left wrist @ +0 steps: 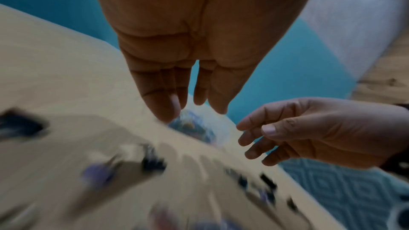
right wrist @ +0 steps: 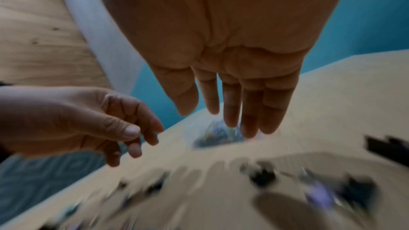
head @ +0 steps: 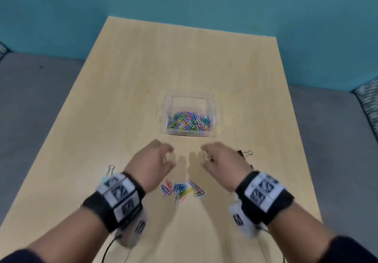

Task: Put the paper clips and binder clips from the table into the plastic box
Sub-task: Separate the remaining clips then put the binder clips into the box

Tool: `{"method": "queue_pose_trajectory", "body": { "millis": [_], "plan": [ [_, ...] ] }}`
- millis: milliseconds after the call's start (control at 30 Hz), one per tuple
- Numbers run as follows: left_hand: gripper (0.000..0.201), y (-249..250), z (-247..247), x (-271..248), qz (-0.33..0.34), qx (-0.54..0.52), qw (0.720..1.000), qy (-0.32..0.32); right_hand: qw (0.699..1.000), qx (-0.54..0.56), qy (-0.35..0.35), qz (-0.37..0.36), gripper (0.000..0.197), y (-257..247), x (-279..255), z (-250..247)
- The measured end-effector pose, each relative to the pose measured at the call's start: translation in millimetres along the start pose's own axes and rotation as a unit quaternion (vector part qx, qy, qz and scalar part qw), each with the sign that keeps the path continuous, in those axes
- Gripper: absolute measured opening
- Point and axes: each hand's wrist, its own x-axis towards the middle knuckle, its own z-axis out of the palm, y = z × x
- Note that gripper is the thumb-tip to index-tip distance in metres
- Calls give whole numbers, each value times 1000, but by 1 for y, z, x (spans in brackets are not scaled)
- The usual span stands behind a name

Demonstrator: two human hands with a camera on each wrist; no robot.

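A clear plastic box (head: 212, 131) stands mid-table with a heap of coloured paper clips (head: 189, 122) inside. Both hands hover just in front of it, palms down. My left hand (head: 170, 156) has relaxed fingers (left wrist: 163, 109) and holds nothing. My right hand (head: 204, 154) is also empty, its fingers (right wrist: 250, 125) straight. Between the wrists, a small pile of coloured paper clips (head: 182, 190) lies on the table. One binder clip (head: 109, 172) sits left of the left wrist and a black binder clip (head: 244, 153) right of the right hand. A wire handle (head: 207, 157) shows under the right hand.
The light wooden table (head: 143, 68) runs away from me to a teal wall (head: 184, 1). Grey upholstered seating (head: 36, 99) flanks the table on both sides. Both wrist views are motion-blurred, showing only dark smears of binder clips (left wrist: 152, 162) on the tabletop.
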Motion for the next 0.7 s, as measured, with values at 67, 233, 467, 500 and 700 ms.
{"method": "queue_pose_trajectory", "body": {
  "millis": [67,233,467,500,700],
  "plan": [
    [44,-8,23,-33,-2,42,997,-60,997,-47,-60,-19,51,0,-33,31],
    [76,-13,74,-73,21,135,990,-45,990,-134,-21,-29,76,-12,-71,91],
    [41,-12,93,-54,44,152,987,29,992,-116,43,-21,59,-20,-37,107],
    [37,-12,93,-52,40,146,988,24,993,-111,41,-27,56,-20,-34,105],
    [20,-10,90,-41,23,119,993,2,990,-125,34,-49,36,-22,-29,96]
  ]
}}
